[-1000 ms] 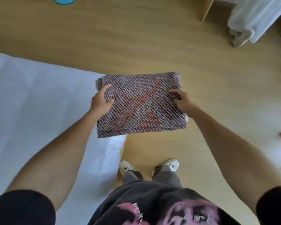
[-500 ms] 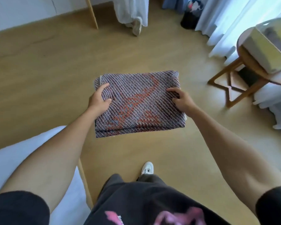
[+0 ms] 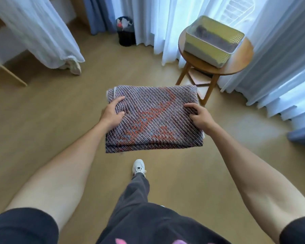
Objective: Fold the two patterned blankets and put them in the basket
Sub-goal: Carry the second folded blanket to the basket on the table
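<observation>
A folded patterned blanket (image 3: 153, 118), purple-grey weave with orange-red marks, is held flat in the air over the wooden floor. My left hand (image 3: 112, 112) grips its left edge and my right hand (image 3: 200, 116) grips its right edge, thumbs on top. A yellow-green basket (image 3: 224, 36) stands on a round wooden stool (image 3: 239, 62) at the upper right, ahead of the blanket. A dark folded cloth (image 3: 211, 36) lies inside the basket; its pattern is too blurred to tell.
White and blue curtains (image 3: 275, 55) hang behind and to the right of the stool. A black bin (image 3: 125, 35) stands by the curtains. A white cloth (image 3: 42, 32) drapes over wooden furniture at the upper left. My foot (image 3: 139, 167) steps on the floor.
The view has swung right, away from the white bed, which has left the frame. The stool and basket have come into view ahead. Both hands keep the same hold on the blanket.
</observation>
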